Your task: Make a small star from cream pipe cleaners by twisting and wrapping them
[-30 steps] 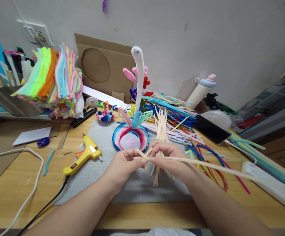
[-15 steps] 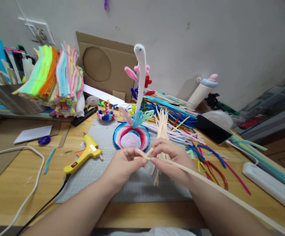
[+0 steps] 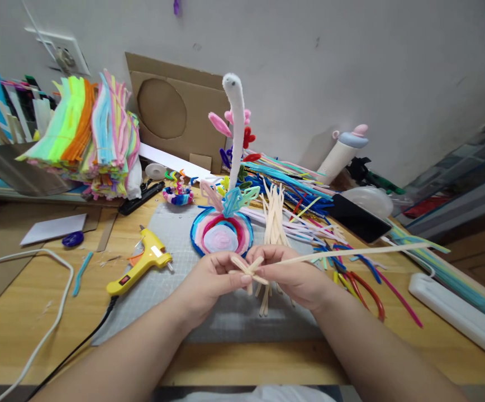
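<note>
A cream pipe cleaner (image 3: 351, 254) is bent into several short loops that cross at one point. My left hand (image 3: 209, 279) pinches the loops between thumb and fingers. Close beside it, my right hand (image 3: 293, 276) is closed on the same pipe cleaner, whose long loose end reaches out to the right. Behind the right hand lies a bundle of cream pipe cleaners (image 3: 274, 215), partly covered by it. Just beyond my hands is a coiled pipe-cleaner disc (image 3: 221, 239) in pink, white and blue. A tall white fuzzy stem (image 3: 237, 134) rises behind that disc.
A yellow glue gun (image 3: 142, 268) lies left on the grey cutting mat (image 3: 150, 312). Pliers with red handles (image 3: 372, 296), a phone (image 3: 357, 218) and a white power strip (image 3: 456, 312) are at right. Pipe-cleaner bundles (image 3: 70, 123) stand at back left, cardboard (image 3: 200, 100) behind.
The pipe cleaner's long end has swung from the lower right, across my right forearm, up to point right over the table. More crossing loops show between my fingers. The view shifted slightly.
</note>
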